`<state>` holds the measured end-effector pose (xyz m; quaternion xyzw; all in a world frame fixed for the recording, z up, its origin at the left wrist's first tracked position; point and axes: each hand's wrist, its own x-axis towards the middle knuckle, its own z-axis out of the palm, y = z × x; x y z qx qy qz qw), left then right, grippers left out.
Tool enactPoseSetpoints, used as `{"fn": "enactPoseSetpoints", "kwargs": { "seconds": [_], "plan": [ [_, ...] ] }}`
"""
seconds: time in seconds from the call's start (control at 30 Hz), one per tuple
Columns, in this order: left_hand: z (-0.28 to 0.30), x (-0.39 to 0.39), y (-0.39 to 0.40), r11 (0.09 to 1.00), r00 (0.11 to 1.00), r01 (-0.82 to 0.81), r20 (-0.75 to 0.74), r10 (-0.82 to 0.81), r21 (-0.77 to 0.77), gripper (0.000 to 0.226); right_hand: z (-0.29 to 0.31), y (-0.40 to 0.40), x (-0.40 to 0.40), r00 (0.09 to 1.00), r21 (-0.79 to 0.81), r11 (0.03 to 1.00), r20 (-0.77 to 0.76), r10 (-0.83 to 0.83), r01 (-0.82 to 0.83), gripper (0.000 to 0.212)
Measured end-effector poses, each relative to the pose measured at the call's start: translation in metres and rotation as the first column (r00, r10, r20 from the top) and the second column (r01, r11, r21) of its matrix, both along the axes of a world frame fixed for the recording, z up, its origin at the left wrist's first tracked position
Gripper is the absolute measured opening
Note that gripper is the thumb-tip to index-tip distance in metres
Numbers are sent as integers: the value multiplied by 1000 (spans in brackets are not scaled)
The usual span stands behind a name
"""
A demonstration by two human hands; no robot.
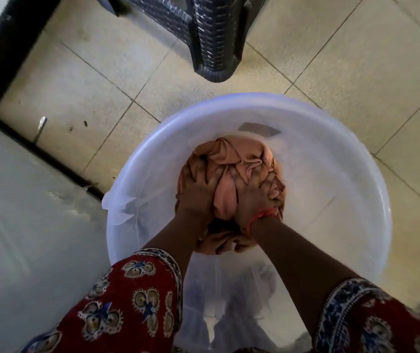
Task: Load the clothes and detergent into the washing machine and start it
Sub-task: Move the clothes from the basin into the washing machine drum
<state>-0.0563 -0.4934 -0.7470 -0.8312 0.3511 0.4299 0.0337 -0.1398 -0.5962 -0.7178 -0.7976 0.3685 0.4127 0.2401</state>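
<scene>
Head view looks straight down into a big round see-through white plastic tub (356,159) standing on a tan tiled floor (81,72). At the bottom of the tub lies a soft bunched-up heap of peach-orange cloth (239,154). Both hands are down in it. The left hand (198,187) has its fingers curled into the left side of the heap, and the right hand (257,194), with a red thread (259,216) at the wrist, has its fingers curled into the right side. The cloth sits right under and between the two hands, so neither hand is nearer. Both hold it the same. The next move is probably a lift straight up and out over the rim. A dark woven plastic basket (214,36) stands on the floor past the tub. No washing machine shows.
</scene>
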Motion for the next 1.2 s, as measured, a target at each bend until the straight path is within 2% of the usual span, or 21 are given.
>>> {"fn": "enactPoseSetpoints", "kwargs": {
  "seconds": [0.13, 0.23, 0.27, 0.33, 0.4, 0.57, 0.67, 0.77, 0.83, 0.9, 1.07, 1.2],
  "plan": [
    [-12, -3, 2, 989, 994, -61, 81, 72, -137, 112, -7, 0, 1, 999, -48, 998, 5, -34, 35, 108],
    [-13, -2, -3, 966, 982, -101, 134, 135, -238, 100, 2, -5, 1, 991, -28, 991, 44, -126, 128, 109],
    [-10, -1, -6, 960, 981, -110, 127, 146, -259, 96, 3, -6, 0, 984, -27, 987, 87, -155, 158, 106],
    [-8, -1, -8, 953, 980, -84, 148, 131, -290, 87, 2, -6, -1, 976, -28, 992, 187, -113, 120, 89],
    [-1, -1, -10, 955, 979, -54, 172, 108, -292, 79, 3, -6, 0, 972, -26, 997, 227, -63, 71, 74],
    [45, -7, -9, 967, 979, -171, 77, 188, -186, 70, 40, -3, -2, 966, -9, 995, 241, -96, 101, 68],
    [98, -6, -7, 961, 978, -171, 81, 192, -218, 67, 85, 1, -8, 955, 16, 993, 271, -120, 120, 69],
    [167, -3, -4, 930, 981, -139, 84, 177, -341, 66, 143, 1, -9, 953, 45, 993, 279, -121, 113, 78],
    [210, -1, -4, 919, 977, -141, 101, 190, -369, 67, 184, -2, -7, 942, 29, 994, 318, -110, 106, 80],
    [261, 3, -5, 911, 969, -184, 85, 230, -370, 69, 238, -7, -4, 918, 21, 995, 383, -101, 101, 76],
    [409, 12, -15, 837, 935, -238, 117, 335, -492, 72, 381, -24, 10, 844, -47, 997, 536, -28, 64, 68],
    [529, 16, -20, 811, 922, -195, 180, 344, -552, 74, 503, -33, 16, 790, -130, 991, 611, 53, 35, 65]
  ]
}}
